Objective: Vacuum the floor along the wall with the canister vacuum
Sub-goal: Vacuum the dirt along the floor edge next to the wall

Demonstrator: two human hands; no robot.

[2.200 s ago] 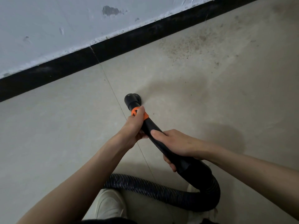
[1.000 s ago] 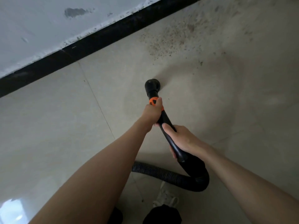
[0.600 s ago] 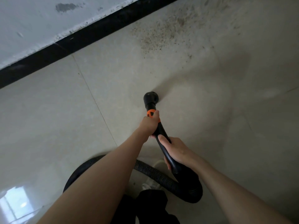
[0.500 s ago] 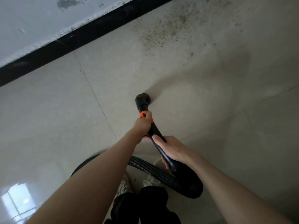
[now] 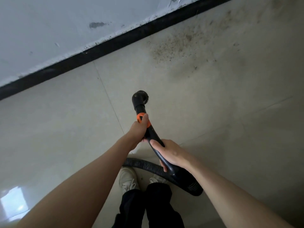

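Nozzle (image 5: 140,100) moved nearer dirt (image 5: 171,48) by baseboard (image 5: 115,42).

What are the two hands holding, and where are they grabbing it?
Both grip the black vacuum wand: the left hand up at its orange collar, the right hand lower down, near the ribbed hose.

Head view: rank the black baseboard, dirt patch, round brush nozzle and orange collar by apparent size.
1. black baseboard
2. dirt patch
3. round brush nozzle
4. orange collar, partly hidden by the left hand
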